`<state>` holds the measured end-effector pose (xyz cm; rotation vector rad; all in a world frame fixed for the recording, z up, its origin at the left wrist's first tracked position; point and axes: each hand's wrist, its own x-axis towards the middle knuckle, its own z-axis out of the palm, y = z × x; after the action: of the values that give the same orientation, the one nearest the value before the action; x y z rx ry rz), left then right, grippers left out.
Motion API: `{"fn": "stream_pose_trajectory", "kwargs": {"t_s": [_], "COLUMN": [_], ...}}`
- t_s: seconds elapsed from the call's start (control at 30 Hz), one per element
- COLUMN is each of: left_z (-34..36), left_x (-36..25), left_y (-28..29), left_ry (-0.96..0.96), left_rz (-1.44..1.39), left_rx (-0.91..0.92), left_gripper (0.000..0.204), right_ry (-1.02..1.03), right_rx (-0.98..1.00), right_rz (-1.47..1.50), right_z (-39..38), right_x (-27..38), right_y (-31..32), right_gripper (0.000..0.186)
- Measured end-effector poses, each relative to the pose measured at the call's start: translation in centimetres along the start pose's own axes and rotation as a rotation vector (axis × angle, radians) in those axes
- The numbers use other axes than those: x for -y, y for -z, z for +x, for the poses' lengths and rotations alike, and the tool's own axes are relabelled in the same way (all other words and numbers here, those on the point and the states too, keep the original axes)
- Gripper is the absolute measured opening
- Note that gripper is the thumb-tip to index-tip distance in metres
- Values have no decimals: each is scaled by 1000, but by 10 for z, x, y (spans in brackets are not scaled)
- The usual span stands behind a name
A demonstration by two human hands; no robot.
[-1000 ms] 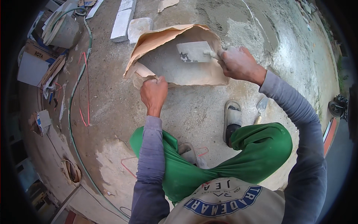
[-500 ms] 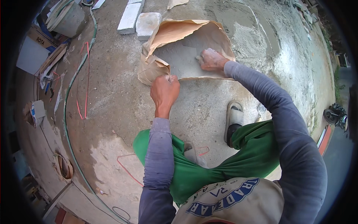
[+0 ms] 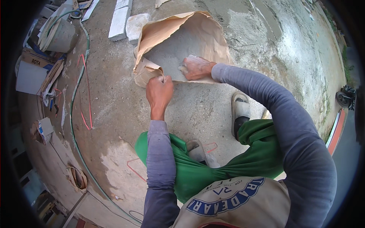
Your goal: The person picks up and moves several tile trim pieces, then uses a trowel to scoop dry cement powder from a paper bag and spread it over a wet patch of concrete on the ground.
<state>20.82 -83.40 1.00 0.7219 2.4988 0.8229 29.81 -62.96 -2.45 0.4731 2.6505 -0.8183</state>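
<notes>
A brown paper sack (image 3: 211, 41) lies on the ground in front of me with its side torn wide open. Fine grey powder (image 3: 171, 51) fills its inside. My left hand (image 3: 159, 91) is closed in a fist on the sack's near left edge, pinching the folded paper. My right hand (image 3: 197, 68) reaches in over the near edge, dusted with powder. Its fingers are curled, and a small pale bit shows at the fingertips; what they hold, if anything, I cannot make out.
White blocks (image 3: 137, 26) lie beyond the sack's left side. A green hose (image 3: 72, 102) runs down the left, past a bucket (image 3: 62, 36) and cardboard boxes (image 3: 36, 62). Pink strapping (image 3: 84, 91) lies nearby. My sandalled foot (image 3: 240, 106) stands close to the sack.
My right hand has moved left and slightly nearer inside the sack. A flat grey patch beside it earlier no longer shows. The left hand keeps its grip; the whole view has shifted slightly.
</notes>
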Motion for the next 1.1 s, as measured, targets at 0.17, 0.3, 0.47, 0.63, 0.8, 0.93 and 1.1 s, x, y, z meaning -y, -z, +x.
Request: {"fn": "stream_pose_trajectory", "kwargs": {"t_s": [0.17,0.3,0.47,0.63,0.8,0.93,1.1], "left_z": [-3,-4,-4,0,2,3,6], "left_x": [-4,-3,-1,4,0,0,-3], "left_y": [6,10,14,12,12,10,5], "left_ry": [33,38,67,46,57,56,34], "left_rz": [-103,-111,-186,-233,-225,-261,-281], "left_rx": [55,77,64,72,87,71,53], "left_gripper": [39,40,41,41,43,42,42], "right_ry": [52,52,-106,-193,-199,-238,-282], "right_rx": [6,-41,114,120,6,-5,30], "right_rz": [53,136,295,241,200,259,339], "right_z": [-4,-18,-44,-50,-78,-105,-135], "right_x": [-12,-17,3,-8,-25,-24,-35], "right_y": [-3,1,47,85,101,119,142], "right_gripper": [54,57,54,57,51,47,38]}}
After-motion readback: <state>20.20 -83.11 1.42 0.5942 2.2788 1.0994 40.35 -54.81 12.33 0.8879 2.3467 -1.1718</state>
